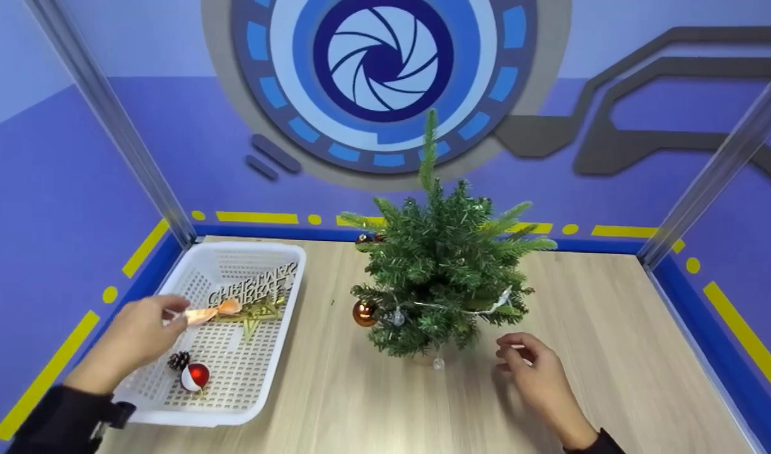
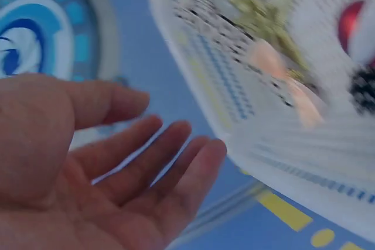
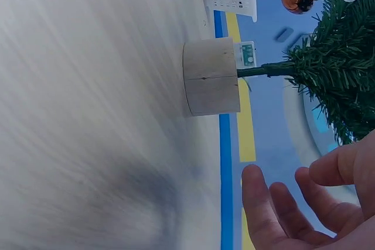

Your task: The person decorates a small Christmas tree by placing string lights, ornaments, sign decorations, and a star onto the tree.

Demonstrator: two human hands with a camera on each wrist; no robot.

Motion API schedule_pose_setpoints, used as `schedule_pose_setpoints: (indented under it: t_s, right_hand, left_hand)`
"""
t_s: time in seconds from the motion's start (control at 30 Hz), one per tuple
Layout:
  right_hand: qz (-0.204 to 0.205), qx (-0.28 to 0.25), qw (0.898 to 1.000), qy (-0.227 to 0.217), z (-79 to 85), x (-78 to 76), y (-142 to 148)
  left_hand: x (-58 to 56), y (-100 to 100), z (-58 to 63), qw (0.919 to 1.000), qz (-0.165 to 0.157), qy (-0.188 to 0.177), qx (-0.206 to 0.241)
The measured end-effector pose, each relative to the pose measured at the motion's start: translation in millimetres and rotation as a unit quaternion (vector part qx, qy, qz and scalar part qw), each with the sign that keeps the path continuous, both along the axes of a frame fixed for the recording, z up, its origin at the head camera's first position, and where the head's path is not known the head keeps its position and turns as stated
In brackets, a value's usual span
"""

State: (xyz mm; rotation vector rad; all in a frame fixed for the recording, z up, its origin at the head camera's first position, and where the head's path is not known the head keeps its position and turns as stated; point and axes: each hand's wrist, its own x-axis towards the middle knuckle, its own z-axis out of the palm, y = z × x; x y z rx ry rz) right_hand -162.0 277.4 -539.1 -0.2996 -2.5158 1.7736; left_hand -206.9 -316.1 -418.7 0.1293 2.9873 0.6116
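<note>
My left hand (image 1: 149,328) is over the left side of a white plastic basket (image 1: 268,378), its fingertips overlapping the tail of a peach ribbon bow (image 1: 229,306) in the head view. From the left wrist, that hand (image 2: 135,174) shows relaxed, spread fingers with nothing between them, and the bow (image 2: 284,74) lies beyond them in the basket. Right of a small green Christmas tree (image 1: 439,271), my right hand (image 1: 536,372) hovers with loosely bent fingers, holding nothing. The tree's round wooden base (image 3: 211,77) shows in the right wrist view.
Also in the basket are silver lettering (image 1: 253,287), a gold star (image 1: 251,318), a pine cone (image 1: 178,360) and a red-and-white ball (image 1: 195,377). A copper ball (image 1: 364,313) and a string of lights (image 1: 451,307) hang on the tree. Patterned walls enclose the wooden table (image 1: 335,391).
</note>
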Motion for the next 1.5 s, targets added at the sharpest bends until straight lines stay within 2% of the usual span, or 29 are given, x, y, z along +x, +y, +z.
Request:
schedule_pose_setpoints:
  t_s: [0.13,0.2,0.3,0.43,0.67,0.87,1.0,1.13,1.23,1.37,1.5]
  right_hand:
    - [-0.005,-0.003,1.000,0.002,1.0,1.0,3.1]
    - [-0.009,-0.003,1.000,0.002,1.6,1.7,5.6]
    - [-0.015,-0.004,1.000,0.000,2.0,3.4,9.3]
    - [-0.018,-0.006,1.000,-0.008,0.7,5.9,12.5]
    - [-0.017,-0.011,1.000,-0.009,0.3,8.6,10.9]
    - [-0.016,-0.016,1.000,0.000,0.3,9.7,10.0]
    - [-0.016,-0.014,1.000,0.005,0.1,10.2,10.0]
    - [-0.012,-0.014,1.000,0.001,0.1,10.5,8.9]
    - [-0.012,-0.013,1.000,-0.001,0.7,11.3,9.4]
    - [-0.013,-0.009,1.000,-0.001,2.8,12.8,10.5]
    - [-0.012,-0.017,1.000,0.001,6.5,14.5,10.6]
  left_hand:
    - [-15.1,-13.5,-20.1,0.9947,-0.016,-0.094,-0.037]
    - [-21.1,-15.1,-28.5,0.9900,-0.026,-0.124,-0.061]
    - [-29.4,-14.6,-35.3,0.9841,-0.044,-0.140,-0.100]
    - [-37.5,-13.9,-41.6,0.9787,-0.061,-0.152,-0.124]
    - [-38.1,-15.4,-57.8,0.9717,-0.074,-0.172,-0.145]
    - [-40.9,-14.1,-65.7,0.9693,-0.100,-0.154,-0.164]
    - [-42.1,-10.9,-68.5,0.9677,-0.105,-0.151,-0.173]
    - [-40.2,-7.4,-63.3,0.9674,-0.098,-0.150,-0.179]
    - [-39.5,-5.1,-54.3,0.9735,-0.083,-0.135,-0.165]
    - [-37.8,-2.8,-39.3,0.9875,-0.072,-0.064,-0.125]
    - [-31.3,5.4,-20.5,0.9906,-0.078,0.034,-0.107]
